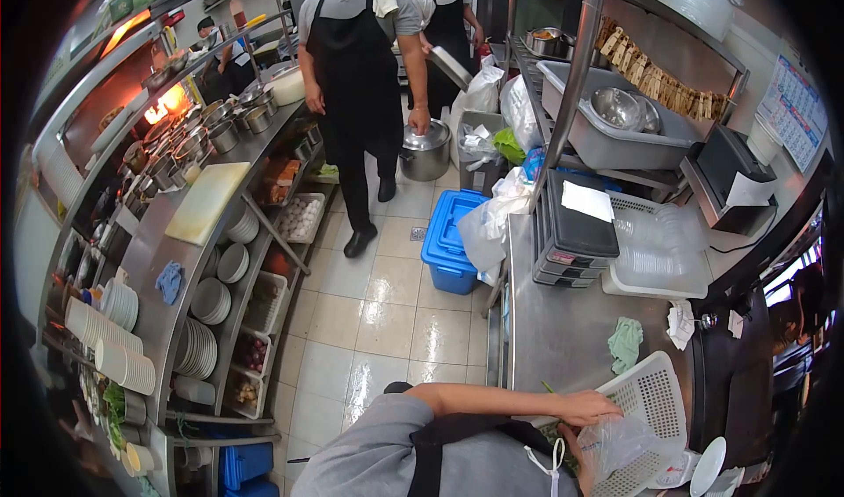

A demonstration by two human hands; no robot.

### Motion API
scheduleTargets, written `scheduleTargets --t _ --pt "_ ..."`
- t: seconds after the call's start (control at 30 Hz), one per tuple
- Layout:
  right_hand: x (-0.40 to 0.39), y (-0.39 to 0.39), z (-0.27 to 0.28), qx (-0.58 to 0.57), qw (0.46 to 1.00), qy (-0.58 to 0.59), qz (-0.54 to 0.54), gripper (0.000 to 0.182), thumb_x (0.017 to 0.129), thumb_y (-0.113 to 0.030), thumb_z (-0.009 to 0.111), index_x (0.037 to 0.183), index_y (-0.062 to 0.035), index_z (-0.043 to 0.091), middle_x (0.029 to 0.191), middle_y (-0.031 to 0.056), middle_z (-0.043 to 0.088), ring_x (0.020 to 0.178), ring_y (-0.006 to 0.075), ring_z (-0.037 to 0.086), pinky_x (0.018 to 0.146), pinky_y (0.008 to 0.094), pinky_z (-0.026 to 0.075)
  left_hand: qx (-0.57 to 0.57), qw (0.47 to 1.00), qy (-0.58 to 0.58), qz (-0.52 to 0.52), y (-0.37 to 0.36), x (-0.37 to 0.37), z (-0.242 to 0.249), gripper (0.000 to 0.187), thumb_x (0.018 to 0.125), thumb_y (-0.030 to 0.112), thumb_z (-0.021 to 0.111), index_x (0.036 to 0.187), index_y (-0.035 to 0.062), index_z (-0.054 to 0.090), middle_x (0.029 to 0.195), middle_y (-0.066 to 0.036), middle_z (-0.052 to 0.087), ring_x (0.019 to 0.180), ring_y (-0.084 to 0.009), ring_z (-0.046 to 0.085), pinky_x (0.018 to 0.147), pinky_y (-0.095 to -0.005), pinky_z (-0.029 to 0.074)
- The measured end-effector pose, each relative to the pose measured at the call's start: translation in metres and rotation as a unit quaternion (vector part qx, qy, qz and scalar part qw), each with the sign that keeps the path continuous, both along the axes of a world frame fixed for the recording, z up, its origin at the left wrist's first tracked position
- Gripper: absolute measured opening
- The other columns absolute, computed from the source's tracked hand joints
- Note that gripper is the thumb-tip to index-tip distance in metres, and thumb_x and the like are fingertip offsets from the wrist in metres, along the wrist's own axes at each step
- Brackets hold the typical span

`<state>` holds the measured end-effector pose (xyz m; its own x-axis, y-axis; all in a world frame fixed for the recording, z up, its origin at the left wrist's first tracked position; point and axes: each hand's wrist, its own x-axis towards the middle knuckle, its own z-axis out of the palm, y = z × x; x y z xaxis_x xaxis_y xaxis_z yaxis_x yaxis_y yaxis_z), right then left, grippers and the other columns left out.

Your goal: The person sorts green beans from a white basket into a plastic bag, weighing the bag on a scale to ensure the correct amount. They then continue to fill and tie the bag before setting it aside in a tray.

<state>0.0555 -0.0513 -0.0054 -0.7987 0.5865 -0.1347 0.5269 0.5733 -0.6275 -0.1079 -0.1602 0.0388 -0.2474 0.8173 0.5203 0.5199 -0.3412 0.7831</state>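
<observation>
My left hand [587, 407] reaches over the counter with its fingers closed at the top edge of a clear plastic bag [620, 447]. Just below it, my right hand [576, 451] shows only in part, against the near side of the same bag; my forearm and apron hide the rest. The bag lies over a white perforated plastic basket [664, 391]. Bits of green leaf [547, 428] show beside my hands, too covered to tell their kind.
A green cloth [626, 345], a black drawer unit [576, 233] and a tray of clear plastic containers [655, 277] are on the counter [554, 321]. A co-worker [356, 66] in the aisle grips a large lidded pot [425, 156]. A blue bin [453, 242] stands on the floor.
</observation>
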Motion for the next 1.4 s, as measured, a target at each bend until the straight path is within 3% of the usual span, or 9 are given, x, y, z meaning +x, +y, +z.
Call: scheduleTargets --t 1.0,1.4 --pt "-0.003 -0.006 0.003 0.012 0.999 -0.006 -0.029 0.040 0.079 -0.023 0.053 0.115 -0.0064 0.053 0.111 0.0172 0.053 0.105 0.0299 0.050 0.087 0.0403 0.040 -0.041 0.999 -0.023 0.013 0.000 0.001 0.005 0.035 0.092 0.030 0.034 0.099 0.0012 0.054 0.095 -0.018 0.058 0.091 -0.0368 0.054 0.077 -0.0448 0.042" --pt "-0.001 -0.002 0.009 0.066 0.998 0.004 -0.021 0.039 0.078 -0.022 0.053 0.115 -0.0066 0.053 0.110 0.0178 0.053 0.105 0.0303 0.050 0.088 0.0402 0.040 -0.061 0.997 0.020 0.042 0.004 0.002 -0.004 0.029 0.091 0.022 0.037 0.106 0.0033 0.054 0.097 -0.019 0.058 0.091 -0.0370 0.054 0.079 -0.0444 0.044"
